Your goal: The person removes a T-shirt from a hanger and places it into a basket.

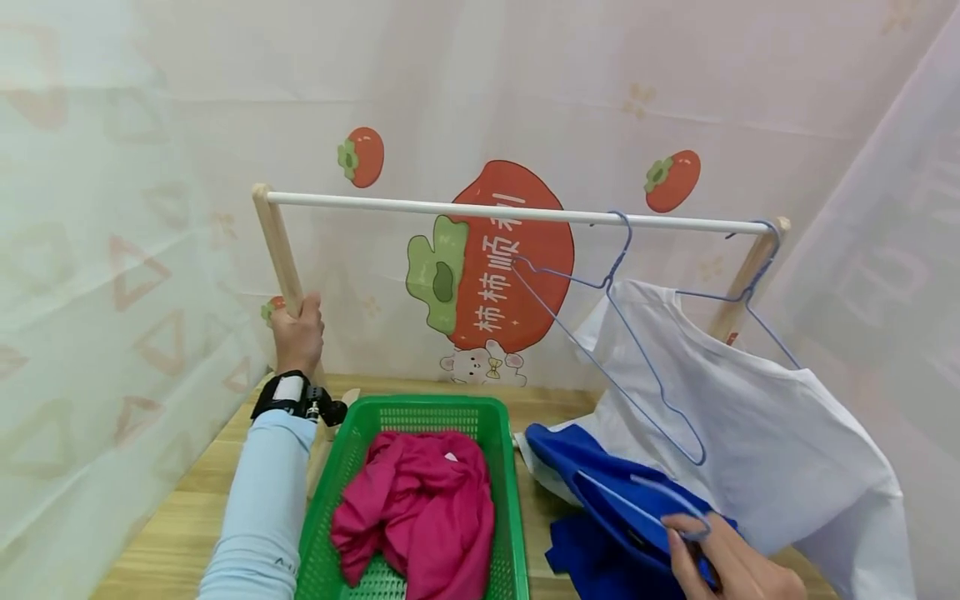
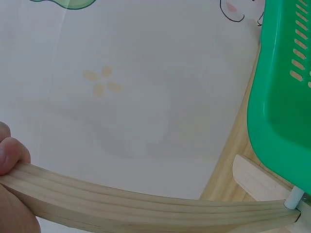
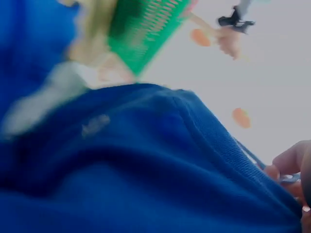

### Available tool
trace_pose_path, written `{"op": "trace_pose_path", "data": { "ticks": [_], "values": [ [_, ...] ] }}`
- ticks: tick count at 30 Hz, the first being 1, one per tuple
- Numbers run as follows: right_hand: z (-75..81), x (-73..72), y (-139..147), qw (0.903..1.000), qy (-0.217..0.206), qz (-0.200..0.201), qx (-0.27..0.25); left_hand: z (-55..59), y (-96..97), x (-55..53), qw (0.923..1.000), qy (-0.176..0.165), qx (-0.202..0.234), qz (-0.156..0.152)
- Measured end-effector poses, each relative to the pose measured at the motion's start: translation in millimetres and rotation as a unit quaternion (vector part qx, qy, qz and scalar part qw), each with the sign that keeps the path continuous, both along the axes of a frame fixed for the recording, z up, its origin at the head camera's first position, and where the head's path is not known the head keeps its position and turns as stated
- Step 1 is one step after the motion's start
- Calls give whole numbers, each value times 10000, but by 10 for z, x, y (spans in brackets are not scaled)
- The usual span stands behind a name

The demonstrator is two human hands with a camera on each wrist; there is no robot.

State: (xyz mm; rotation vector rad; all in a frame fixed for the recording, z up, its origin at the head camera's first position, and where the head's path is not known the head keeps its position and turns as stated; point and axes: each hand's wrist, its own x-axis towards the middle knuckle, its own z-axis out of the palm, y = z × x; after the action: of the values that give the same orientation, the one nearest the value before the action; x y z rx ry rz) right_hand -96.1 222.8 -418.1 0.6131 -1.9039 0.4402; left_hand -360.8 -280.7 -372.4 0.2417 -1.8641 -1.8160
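Blue garment (image 1: 618,468), head view: lies up-left of the right hand (image 1: 738,560), which pinches a pale hanger (image 1: 621,500) at its opening; long axis slants upper left to lower right, below the white rail (image 1: 405,204), well apart. Right hand nearer; left hand (image 1: 298,332) is beyond the green basket (image 1: 513,500), clasping the wooden post (image 1: 276,242). Left wrist view: fingers wrap post, garment out of sight. Right wrist view: garment spreads left from the pinching fingers, ribbed edge beside them; partly blurred.
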Motion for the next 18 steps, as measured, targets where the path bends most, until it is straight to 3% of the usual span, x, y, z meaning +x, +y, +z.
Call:
{"op": "trace_pose_path", "data": {
  "ticks": [1, 4, 10, 14, 18],
  "values": [
    [81, -54, -87, 9997, 231, 16, -17, 1, 5, -3, 10000, -8, -52, -5],
    [287, -226, -350, 9987, 395, 79, -326, 2, 4, -37, 9998, 4, -221, -18],
    [505, -714, -697, 9988, -238, 433, -32, 43, 45, -114, 9983, 199, -516, -178],
    [478, -1038, -823, 9965, -558, 594, 176, 63, 69, -131, 9975, 262, -577, -297],
    [318, -1173, -898, 9953, -788, 552, -135, 42, 57, -112, 9960, 154, -809, -334]
  ]
}}
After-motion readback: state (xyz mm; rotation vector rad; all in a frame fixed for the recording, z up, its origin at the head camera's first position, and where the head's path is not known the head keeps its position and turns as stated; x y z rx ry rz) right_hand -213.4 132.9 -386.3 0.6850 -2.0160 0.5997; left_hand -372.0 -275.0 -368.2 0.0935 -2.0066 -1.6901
